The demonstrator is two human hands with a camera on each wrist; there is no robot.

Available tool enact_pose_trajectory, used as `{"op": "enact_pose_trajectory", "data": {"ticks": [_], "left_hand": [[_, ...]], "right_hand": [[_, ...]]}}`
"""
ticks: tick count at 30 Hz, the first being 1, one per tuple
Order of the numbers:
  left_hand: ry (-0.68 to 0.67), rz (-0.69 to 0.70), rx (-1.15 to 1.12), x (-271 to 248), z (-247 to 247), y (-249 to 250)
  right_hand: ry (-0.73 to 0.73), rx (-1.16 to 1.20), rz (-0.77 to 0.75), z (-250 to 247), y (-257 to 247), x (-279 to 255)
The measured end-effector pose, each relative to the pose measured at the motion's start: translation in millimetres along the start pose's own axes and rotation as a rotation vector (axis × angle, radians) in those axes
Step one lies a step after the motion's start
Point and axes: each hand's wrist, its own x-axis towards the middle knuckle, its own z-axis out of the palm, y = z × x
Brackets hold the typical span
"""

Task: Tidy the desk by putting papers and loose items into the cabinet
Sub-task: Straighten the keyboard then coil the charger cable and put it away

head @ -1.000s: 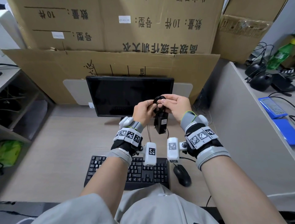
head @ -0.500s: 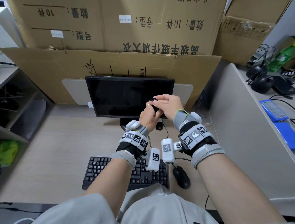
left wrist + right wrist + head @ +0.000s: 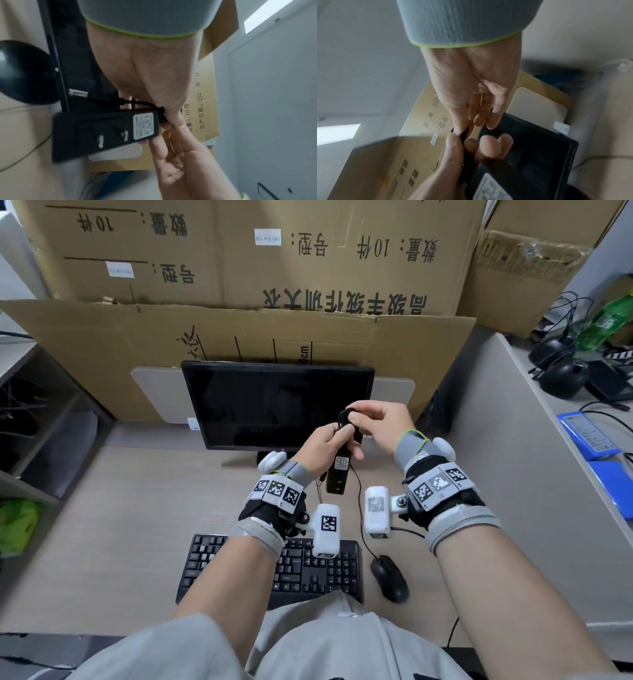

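A black power adapter (image 3: 337, 477) with a white label hangs in the air in front of the monitor, its cable wound in a small coil (image 3: 346, 416) at its top. My left hand (image 3: 322, 446) grips the adapter's upper end. My right hand (image 3: 378, 424) pinches the cable coil between thumb and fingers. The left wrist view shows the adapter (image 3: 102, 134) with its two plug prongs, my left fingers (image 3: 169, 119) curled at its cable end, and the loose barrel plug (image 3: 77, 93). In the blurred right wrist view my right fingertips (image 3: 462, 129) pinch the black cable just above the adapter (image 3: 496, 180).
The monitor (image 3: 277, 405) stands right behind my hands, a keyboard (image 3: 274, 570) and wired mouse (image 3: 390, 578) below them. Cardboard boxes (image 3: 239, 261) fill the back. An open shelf unit (image 3: 41, 419) is at the left, a grey partition (image 3: 534, 474) at the right.
Both hands have kept turning the cable coil. Half a second ago the adapter was tucked behind the hands; now it hangs below them again, slightly further right.
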Motion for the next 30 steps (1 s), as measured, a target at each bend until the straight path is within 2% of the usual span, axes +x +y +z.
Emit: {"op": "enact_pose_trajectory", "data": {"ticks": [4, 9, 13, 16, 18, 20, 27, 30], "left_hand": [[0.059, -0.017, -0.325, 6, 7, -1], [0.063, -0.119, -0.406, 7, 7, -6], [0.094, -0.115, -0.128, 12, 10, -9], [0.104, -0.055, 0.249, 19, 18, -15], [0.093, -0.019, 0.566, 29, 26, -20], [0.076, -0.003, 0.797, 38, 32, -24], [-0.004, -0.029, 0.861, 50, 31, -18], [-0.032, -0.040, 0.783, 52, 22, -18]], "right_hand": [[0.007, 0.278, 0.047, -1, 4, -5], [-0.024, 0.385, 0.077, 1, 28, -7], [0.006, 0.237, 0.219, -8, 27, -3], [0.023, -0.048, 0.464, -15, 27, 3], [-0.004, -0.157, 0.618, -21, 35, 6], [-0.057, -0.187, 0.678, -28, 45, 9], [-0.221, -0.170, 0.572, -42, 58, 23], [-0.228, -0.108, 0.519, -42, 58, 26]]}}
